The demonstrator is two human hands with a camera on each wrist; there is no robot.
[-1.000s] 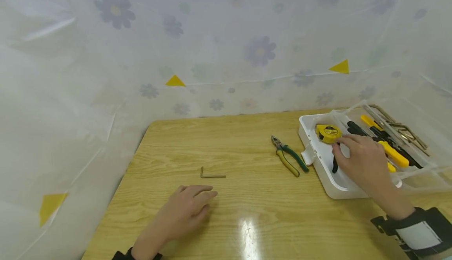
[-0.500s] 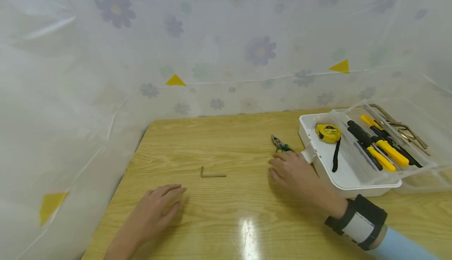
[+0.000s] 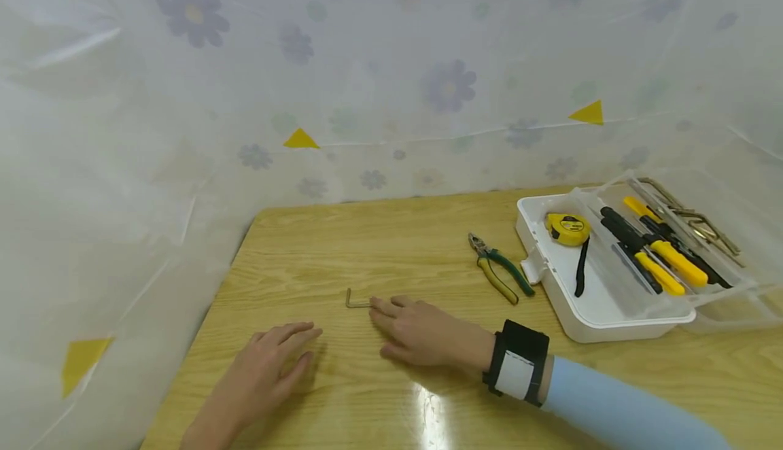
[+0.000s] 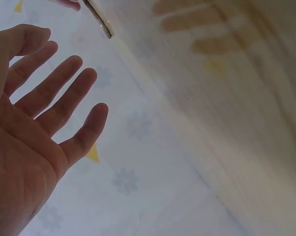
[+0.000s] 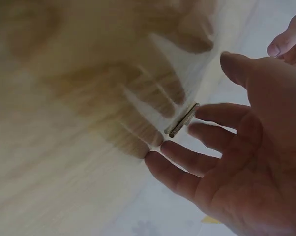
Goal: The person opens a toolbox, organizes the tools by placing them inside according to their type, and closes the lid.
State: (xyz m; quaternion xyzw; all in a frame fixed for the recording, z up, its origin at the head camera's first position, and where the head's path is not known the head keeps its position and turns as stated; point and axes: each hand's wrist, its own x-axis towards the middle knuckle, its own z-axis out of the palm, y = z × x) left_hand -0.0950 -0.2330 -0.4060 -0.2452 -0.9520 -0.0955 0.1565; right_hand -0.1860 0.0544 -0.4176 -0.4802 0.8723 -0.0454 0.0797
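A small L-shaped hex key (image 3: 358, 305) lies on the wooden table, its short arm pointing away. My right hand (image 3: 422, 332) reaches over its right end, fingertips right at the long arm and hiding that end. In the right wrist view the fingers are extended, with the hex key (image 5: 183, 119) just by the fingertips and the thumb apart. To the left, my left hand (image 3: 263, 372) hovers palm down over the table with relaxed, spread fingers. Nothing is in it, as the bare palm of the left hand (image 4: 49, 113) shows.
Green-and-yellow pliers (image 3: 501, 270) lie right of the hands. Beside them stands a white toolbox (image 3: 618, 331) holding a yellow tape measure (image 3: 567, 229), several screwdrivers (image 3: 679, 263) and larger hex keys (image 3: 716, 229). Flower-printed sheeting (image 3: 367, 96) borders the table's back and left.
My right hand has left the toolbox, passed over the pliers and come left to the hex key. The left hand has drawn back left. The tape measure stays in the box.
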